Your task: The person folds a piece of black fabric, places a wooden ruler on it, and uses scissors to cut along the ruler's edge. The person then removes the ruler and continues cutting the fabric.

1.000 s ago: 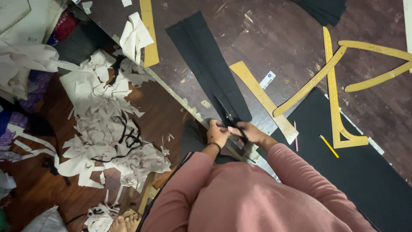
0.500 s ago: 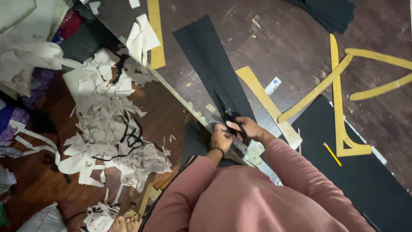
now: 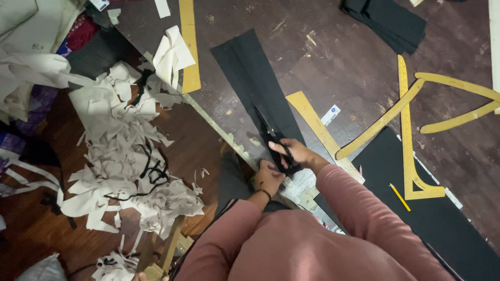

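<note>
A long strip of black fabric (image 3: 250, 73) lies on a dark wooden table (image 3: 333, 47), running from the far side toward me. My right hand (image 3: 296, 154) is shut on black scissors (image 3: 271, 132) whose blades point up along the strip. My left hand (image 3: 269, 177) presses the near end of the fabric at the table's edge, just below the scissors. Both sleeves are pink.
Yellow curved and straight rulers (image 3: 411, 130) lie to the right, partly on another black fabric sheet (image 3: 442, 218) with a yellow pencil (image 3: 399, 197). A folded black cloth (image 3: 388, 21) sits far right. White paper scraps (image 3: 120, 156) cover the floor at left.
The scissors have advanced farther up the black strip, and my right hand moved with them. The view has shifted slightly; my left hand stays at the fabric's near end.
</note>
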